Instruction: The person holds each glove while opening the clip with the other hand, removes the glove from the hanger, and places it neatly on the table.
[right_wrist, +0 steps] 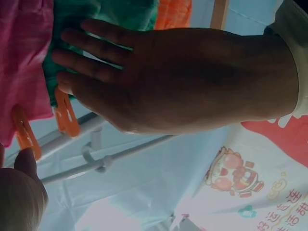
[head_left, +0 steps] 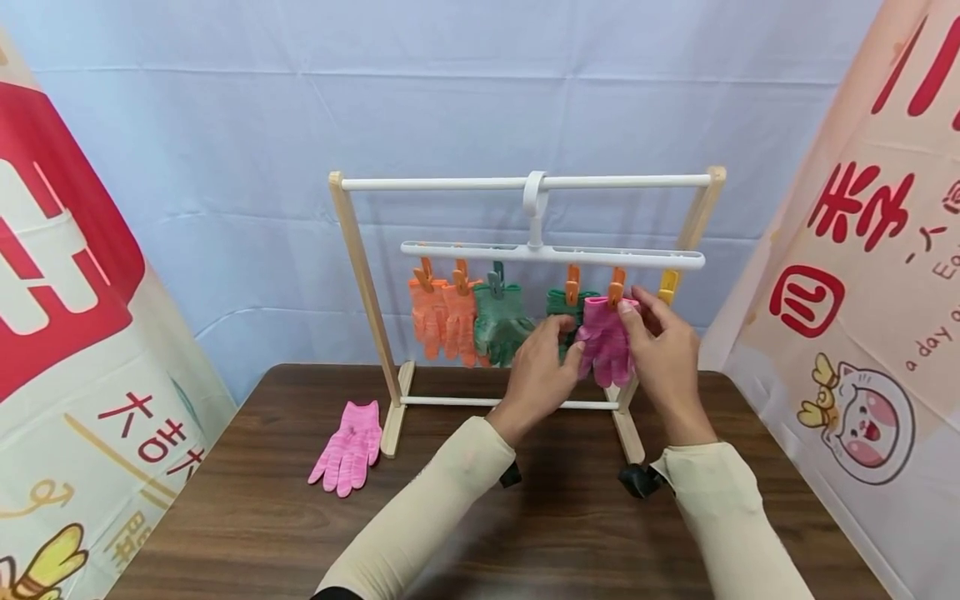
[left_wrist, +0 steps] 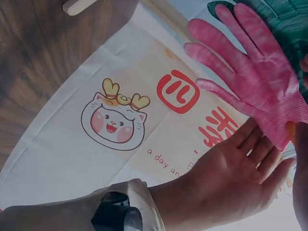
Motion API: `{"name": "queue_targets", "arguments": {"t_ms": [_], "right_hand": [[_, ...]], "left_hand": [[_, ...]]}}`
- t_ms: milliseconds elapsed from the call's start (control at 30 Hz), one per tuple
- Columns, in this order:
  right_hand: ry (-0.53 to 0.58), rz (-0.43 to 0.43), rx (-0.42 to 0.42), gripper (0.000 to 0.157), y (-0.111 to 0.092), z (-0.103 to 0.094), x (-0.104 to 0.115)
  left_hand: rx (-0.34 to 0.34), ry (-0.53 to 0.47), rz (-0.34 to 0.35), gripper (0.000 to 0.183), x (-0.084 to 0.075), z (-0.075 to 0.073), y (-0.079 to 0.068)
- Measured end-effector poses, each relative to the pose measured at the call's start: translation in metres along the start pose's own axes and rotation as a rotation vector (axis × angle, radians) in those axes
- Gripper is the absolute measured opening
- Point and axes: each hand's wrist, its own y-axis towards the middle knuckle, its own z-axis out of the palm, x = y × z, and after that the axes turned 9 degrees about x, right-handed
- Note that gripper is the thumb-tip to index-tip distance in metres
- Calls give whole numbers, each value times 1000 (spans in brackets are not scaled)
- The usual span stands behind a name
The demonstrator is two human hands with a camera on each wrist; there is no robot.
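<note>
A pink glove (head_left: 606,342) hangs by its cuff from an orange clip (head_left: 617,287), fingers down. My right hand (head_left: 666,358) is at the cuff's right edge, thumb by the clip; in the left wrist view the right hand's palm (left_wrist: 224,175) shows, with fairly straight fingers partly behind the cuff. My left hand (head_left: 542,371) is at the left side of this glove, its thumb near the glove's edge. In the right wrist view the left hand (right_wrist: 125,79) has extended fingers over a green glove (right_wrist: 103,12), close to a second orange clip (right_wrist: 66,115).
A white hanger (head_left: 480,249) hangs from a wooden-sided rack (head_left: 363,292). Orange gloves (head_left: 442,321) and another green glove (head_left: 498,321) are clipped on its left; a yellow clip (head_left: 668,285) hangs at far right. A second pink glove (head_left: 348,450) lies on the brown table (head_left: 247,508).
</note>
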Motion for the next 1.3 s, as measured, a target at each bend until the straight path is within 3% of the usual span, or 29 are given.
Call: {"name": "queue_targets", "arguments": {"t_ms": [200, 433, 833, 1300], "right_hand": [[6, -12, 19, 47, 4, 3, 7], [-63, -45, -22, 45, 11, 8, 15], [-23, -62, 5, 44, 15, 9, 19], [-34, -28, -35, 38, 19, 6, 21]], "left_hand": [[-19, 4, 3, 32, 0, 5, 3], [-53, -3, 2, 30, -3, 7, 8], [-107, -122, -105, 17, -8, 9, 19], [-115, -184, -92, 11, -12, 7, 21]]}}
